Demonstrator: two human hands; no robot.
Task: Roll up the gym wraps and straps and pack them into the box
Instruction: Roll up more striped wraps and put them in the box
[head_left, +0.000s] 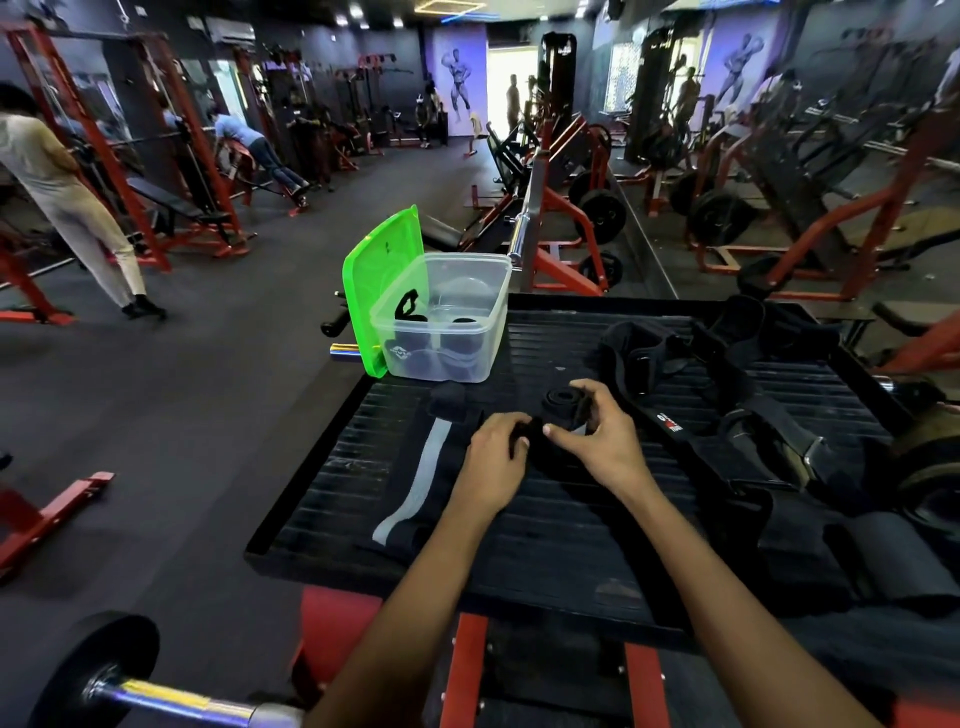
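A clear plastic box (496, 291) stands at the far left corner of a black ribbed platform (545, 540), its green lid (382, 286) propped upright against its left side. Dark rolled wraps lie inside it. My left hand (493, 457) and my right hand (597, 436) meet over a black wrap (540, 457) at the platform's middle, both pinching it. A coiled black strap (563, 405) lies just beyond my right fingers. A black wrap with a grey stripe (421, 483) lies flat to the left, its far end partly rolled.
A heap of black straps and belts (737, 395) with metal buckles covers the platform's right side. A barbell with a black plate (104, 670) sits at lower left. Red gym machines stand around, and a person (67, 197) stands at far left.
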